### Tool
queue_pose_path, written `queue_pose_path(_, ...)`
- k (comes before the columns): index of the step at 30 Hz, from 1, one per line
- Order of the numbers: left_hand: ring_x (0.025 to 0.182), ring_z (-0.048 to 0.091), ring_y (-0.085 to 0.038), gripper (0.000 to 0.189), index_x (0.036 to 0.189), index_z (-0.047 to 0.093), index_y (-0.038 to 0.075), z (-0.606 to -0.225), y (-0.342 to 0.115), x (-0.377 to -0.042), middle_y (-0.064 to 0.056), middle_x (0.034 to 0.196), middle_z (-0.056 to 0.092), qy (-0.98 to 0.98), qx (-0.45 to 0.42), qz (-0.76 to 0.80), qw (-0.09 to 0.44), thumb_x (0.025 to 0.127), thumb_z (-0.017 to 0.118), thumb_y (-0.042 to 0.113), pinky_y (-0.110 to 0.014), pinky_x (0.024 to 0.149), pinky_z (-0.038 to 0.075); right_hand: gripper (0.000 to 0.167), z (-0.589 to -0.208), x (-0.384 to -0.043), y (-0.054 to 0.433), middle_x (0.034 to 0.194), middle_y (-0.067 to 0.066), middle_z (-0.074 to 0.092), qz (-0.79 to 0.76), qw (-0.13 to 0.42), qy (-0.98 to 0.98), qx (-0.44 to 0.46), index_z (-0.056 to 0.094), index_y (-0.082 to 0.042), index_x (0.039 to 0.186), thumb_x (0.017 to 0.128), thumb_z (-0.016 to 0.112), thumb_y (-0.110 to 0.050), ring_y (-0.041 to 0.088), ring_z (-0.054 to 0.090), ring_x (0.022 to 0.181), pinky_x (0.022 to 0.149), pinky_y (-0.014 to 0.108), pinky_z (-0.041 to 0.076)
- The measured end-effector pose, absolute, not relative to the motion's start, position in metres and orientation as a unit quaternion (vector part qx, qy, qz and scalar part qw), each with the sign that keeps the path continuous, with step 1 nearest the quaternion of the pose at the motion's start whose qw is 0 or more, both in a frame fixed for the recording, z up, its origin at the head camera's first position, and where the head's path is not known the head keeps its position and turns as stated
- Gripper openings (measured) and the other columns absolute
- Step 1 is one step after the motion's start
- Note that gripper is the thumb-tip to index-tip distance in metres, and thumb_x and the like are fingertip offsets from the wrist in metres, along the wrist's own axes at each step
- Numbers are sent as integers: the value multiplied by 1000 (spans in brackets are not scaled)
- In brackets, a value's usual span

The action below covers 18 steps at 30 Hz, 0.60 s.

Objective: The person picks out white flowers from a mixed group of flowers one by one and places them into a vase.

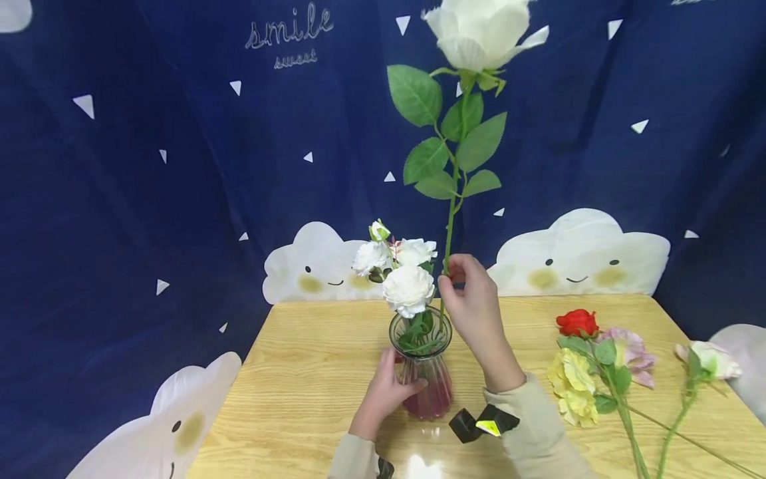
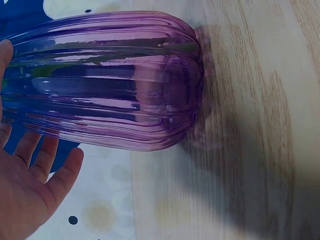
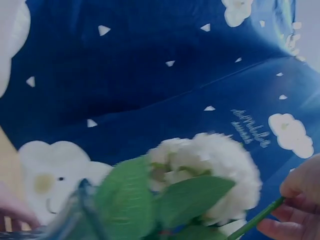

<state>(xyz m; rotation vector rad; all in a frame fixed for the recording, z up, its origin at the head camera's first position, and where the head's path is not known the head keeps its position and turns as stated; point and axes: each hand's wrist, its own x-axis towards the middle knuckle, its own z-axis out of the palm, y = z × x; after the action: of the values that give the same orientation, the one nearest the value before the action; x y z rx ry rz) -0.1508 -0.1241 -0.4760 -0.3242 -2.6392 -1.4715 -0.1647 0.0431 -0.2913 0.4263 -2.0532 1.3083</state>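
Observation:
A ribbed glass vase (image 1: 426, 382), clear at the rim and pink-purple toward the base, stands upright on the table. My left hand (image 1: 385, 389) holds it from the left, thumb on the near side; in the left wrist view the fingers (image 2: 65, 172) reach round its ribbed body. Several white flowers (image 1: 408, 291) with green leaves stand in the vase. With thumb and fingertips, my right hand (image 1: 475, 299) pinches the green stem of a tall white rose (image 1: 479, 33). The stem's lower end dips inside the vase mouth at the right. In the right wrist view, the green stem (image 3: 257, 217) runs from the fingertips.
On the wooden table (image 1: 317, 359), to the right, lie a red rose (image 1: 577, 322), a yellow flower (image 1: 572, 386), a pale purple flower (image 1: 628, 352) and a whitish-pink flower (image 1: 712, 359). A dark blue curtain (image 1: 149, 219) with clouds and triangles hangs behind.

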Motion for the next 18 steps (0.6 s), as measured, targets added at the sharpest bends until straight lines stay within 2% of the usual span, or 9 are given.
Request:
queue_pose_path(8,106,44,-25,74,128,37,11,-477,-123,-151,-5,117,42,-866,-116,-483,60,68,76,29,-43,89,41,20,-322,-177,35,82,13,57,468,278,-823,164,55,5,95,76,59,6,23,58,72,59,32,52)
queue_pose_path(14,106,43,-24,75,129,36,11,-477,-122,-151,-5,118,41,-862,-117,-490,59,68,76,29,-43,89,40,28,-337,-177,38,85,8,60,409,258,-859,171,58,0,99,71,61,3,24,58,75,61,36,48)
queue_pose_path(18,106,44,-24,75,130,35,13,-478,-123,-152,-5,118,41,-862,-119,-489,62,68,75,28,-43,88,41,30,-341,-174,41,89,5,60,376,246,-878,162,61,-4,102,73,59,-1,23,58,78,60,36,48)
